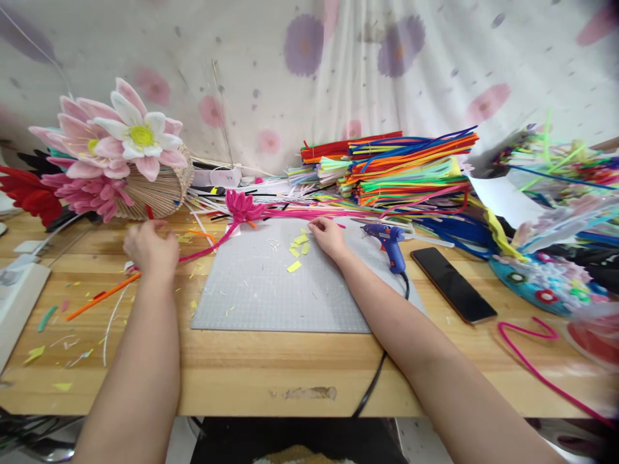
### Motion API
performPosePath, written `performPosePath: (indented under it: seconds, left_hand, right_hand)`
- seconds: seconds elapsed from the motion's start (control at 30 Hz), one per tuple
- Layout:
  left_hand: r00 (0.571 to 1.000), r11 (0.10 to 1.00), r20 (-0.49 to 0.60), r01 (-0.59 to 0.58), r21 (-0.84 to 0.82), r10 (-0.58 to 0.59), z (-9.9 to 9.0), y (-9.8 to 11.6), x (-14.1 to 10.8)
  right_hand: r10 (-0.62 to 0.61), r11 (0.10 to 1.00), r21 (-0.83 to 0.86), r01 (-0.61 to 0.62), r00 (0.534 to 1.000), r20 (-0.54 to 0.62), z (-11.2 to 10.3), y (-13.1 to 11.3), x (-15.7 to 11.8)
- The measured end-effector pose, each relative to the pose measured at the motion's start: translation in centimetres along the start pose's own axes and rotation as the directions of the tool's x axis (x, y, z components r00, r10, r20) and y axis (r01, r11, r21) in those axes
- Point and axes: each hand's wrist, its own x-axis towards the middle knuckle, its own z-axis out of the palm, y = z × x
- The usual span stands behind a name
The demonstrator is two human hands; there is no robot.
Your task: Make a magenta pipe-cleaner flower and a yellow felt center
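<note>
In the head view, your wooden bench (271,361) stands before a white curtain (449,58) printed with purple and pink blooms. A grey cutting mat (271,303) lies mid-bench, back from the front edge. Bundled pipe cleaners (411,167) crowd the back edge, and pink and white flowers (142,136) rise toward the back left corner. A blue glue gun (395,254) lies at the mat's right side, a dark phone (452,283) just beyond it toward the right edge. The magenta flower (242,206) sits near the back edge, its stem running toward your left hand (152,248). That hand reaches over the left part, fingers curled; I can't tell whether it grips anything. Your right hand (329,237) reaches across the mat, fingers bent beside yellow scraps (294,266); its grip is unclear too.
</note>
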Motion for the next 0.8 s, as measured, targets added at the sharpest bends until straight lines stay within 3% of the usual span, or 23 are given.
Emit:
performPosePath:
  seconds: [0.13,0.37,0.5,0.7,0.8]
  left_hand:
    - [0.986,0.991,0.152,0.05,0.121,-0.068,1.1,-3.1,1.0]
    - [0.93,0.963,0.36,-0.157,0.22,0.069,2.9,-3.9,2.2]
    - [0.919,0.948,0.354,-0.254,0.193,0.174,3.2,-4.1,2.3]
    - [0.916,0.937,0.367,-0.26,0.234,0.163,3.6,-3.5,1.6]
    - [0.936,0.948,0.308,-0.243,0.206,0.173,3.3,-3.5,1.5]
  right_hand:
    - [-0.012,1.0,-0.014,0.012,1.0,0.012,0.2,0.1,0.0]
    - [-0.044,0.998,-0.05,0.046,0.998,0.038,0.3,0.3,-0.1]
    - [-0.056,0.995,-0.081,0.06,0.997,0.053,0.4,0.2,-0.1]
    - [-0.055,0.995,-0.078,0.059,0.997,0.058,0.4,0.0,-0.2]
    - [-0.066,0.994,-0.086,0.071,0.996,0.052,0.5,0.1,-0.2]
